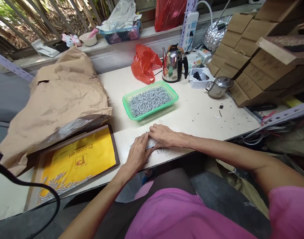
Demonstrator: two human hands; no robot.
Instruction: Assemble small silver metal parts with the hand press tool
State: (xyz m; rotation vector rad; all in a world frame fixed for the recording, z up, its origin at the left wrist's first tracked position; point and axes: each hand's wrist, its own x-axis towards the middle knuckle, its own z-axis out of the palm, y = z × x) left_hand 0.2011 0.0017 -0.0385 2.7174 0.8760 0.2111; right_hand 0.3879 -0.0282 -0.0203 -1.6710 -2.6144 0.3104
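My left hand (pixel 138 151) and my right hand (pixel 163 135) meet at the front edge of the table, fingertips close together. Both have their fingers curled and pressed on something small, mostly hidden beneath them. A thin greyish sliver (pixel 151 145) shows in the gap between the hands. Beside my right wrist lies a small patch of tiny ring-like pieces (pixel 162 150). Just beyond the hands stands a green plastic basket (pixel 125 105), filled with many short silvery metal pins (pixel 150 100).
To the left, a tray with a yellow lining (pixel 99 142) holds loose metal pins (pixel 54 184); crumpled brown paper (pixel 67 86) lies behind it. A kettle (pixel 172 64), red bag (pixel 145 63) and lidded pot (pixel 219 88) stand at the back. Cardboard boxes (pixel 244 56) rise at right.
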